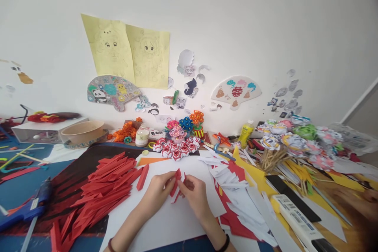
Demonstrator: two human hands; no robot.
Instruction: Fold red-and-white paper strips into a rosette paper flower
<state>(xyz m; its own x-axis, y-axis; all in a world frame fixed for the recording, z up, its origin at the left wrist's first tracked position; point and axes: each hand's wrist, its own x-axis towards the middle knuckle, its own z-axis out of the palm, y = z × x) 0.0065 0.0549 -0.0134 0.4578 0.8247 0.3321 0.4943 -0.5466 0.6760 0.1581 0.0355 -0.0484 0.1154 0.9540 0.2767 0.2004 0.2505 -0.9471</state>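
My left hand [158,193] and my right hand [193,193] meet over a white sheet [165,220] at the table's front. Both pinch the same small folded red paper piece [176,184], held just above the sheet. To the left lies a big pile of folded red paper strips [106,189]. One loose red strip [143,177] lies near my left hand. A cluster of red-and-white paper flowers [176,150] sits beyond the hands.
A blue glue gun [28,208] lies at the front left. Red and white paper scraps [236,189] spread to the right, with a remote-like device [298,220] and paper flowers on sticks [295,141]. A bowl [82,130] and a yellow glue bottle [245,134] stand near the wall.
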